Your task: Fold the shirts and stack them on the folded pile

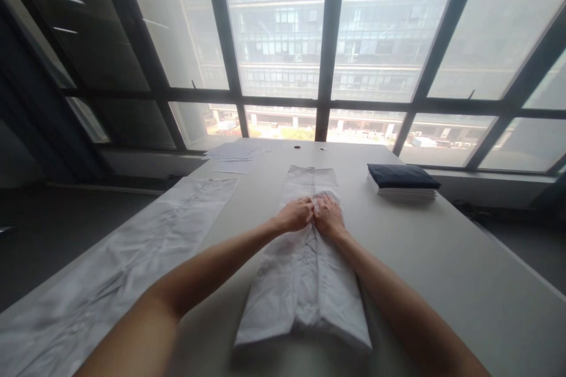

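A white cloth garment (305,283), folded into a long narrow panel with two edges meeting along its middle, lies lengthwise in front of me. My left hand (297,214) is closed on the fabric near the centre line, fingers curled. Right beside it, my right hand (328,215) grips a bunched bit of the same garment, its fingers bent over the cloth. Both hands touch each other at the middle. The garment's far end lies flat beyond them, and its near end is slightly lifted or blurred at the edge. What kind of garment it is, I cannot tell.
Another long white garment (145,247) is spread, wrinkled, along the table's left side. White paper sheets (232,151) lie at the far left. A stack of folded cloth, dark blue (400,175) over white (407,193), sits at the right. Windows stand behind the white table (442,265).
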The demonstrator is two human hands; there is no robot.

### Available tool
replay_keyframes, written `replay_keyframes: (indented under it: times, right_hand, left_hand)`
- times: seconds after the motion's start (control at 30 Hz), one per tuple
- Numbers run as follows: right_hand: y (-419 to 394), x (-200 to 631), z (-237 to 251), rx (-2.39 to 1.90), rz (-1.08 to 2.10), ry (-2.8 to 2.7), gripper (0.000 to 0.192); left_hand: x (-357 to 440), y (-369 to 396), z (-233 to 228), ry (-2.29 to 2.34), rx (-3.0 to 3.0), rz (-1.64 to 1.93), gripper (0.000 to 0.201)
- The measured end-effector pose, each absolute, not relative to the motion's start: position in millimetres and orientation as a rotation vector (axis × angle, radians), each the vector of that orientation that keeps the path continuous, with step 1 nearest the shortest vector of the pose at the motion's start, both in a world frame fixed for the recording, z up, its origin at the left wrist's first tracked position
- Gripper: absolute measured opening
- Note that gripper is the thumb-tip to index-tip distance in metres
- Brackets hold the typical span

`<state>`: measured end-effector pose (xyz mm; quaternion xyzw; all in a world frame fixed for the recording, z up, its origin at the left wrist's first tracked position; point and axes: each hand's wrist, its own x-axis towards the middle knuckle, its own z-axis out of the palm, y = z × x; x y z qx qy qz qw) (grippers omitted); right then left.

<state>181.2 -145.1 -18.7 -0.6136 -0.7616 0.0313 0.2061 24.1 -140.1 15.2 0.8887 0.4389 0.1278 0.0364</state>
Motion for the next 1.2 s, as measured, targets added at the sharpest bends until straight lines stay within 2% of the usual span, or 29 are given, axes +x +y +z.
replay_keyframes:
  times: [0.13, 0.23, 0.47, 0.6, 0.77, 0.87, 1.03, 1.2]
  right_hand:
    - [-157, 179, -7, -1.586, 0.071, -2.077, 0.039]
    - [-171, 175, 0, -1.656, 0.137, -2.052, 0.034]
    - [-205, 172, 0, -1.709, 0.203, -2.165, 0.036]
    - [-212, 177, -6, -1.713, 0.194, -2.172, 0.034]
    - [-198, 190, 1, -1.68, 0.311, -2.076, 0.041]
    - [-180, 220, 19, -1.74, 0.461, -1.939, 0.031]
    - [-160, 305, 48, -1.837, 0.511, -1.87, 0.026]
    - [-160, 362, 43, -1.984, 0.738, -1.878, 0.014]
  left_hand:
    - [6, -180, -4, 1.442, 2.685, 0.398, 0.062]
    - [4, -193, -17, 1.492, 2.651, 0.305, 0.073]
    - [9, -198, -25, 1.508, 2.632, 0.359, 0.06]
    - [9, -197, -24, 1.515, 2.656, 0.364, 0.061]
    - [7, -197, -24, 1.519, 2.668, 0.338, 0.062]
    - [7, -197, -23, 1.519, 2.671, 0.325, 0.063]
    - [7, -198, -22, 1.524, 2.645, 0.302, 0.064]
    - [6, -198, -22, 1.532, 2.647, 0.309, 0.063]
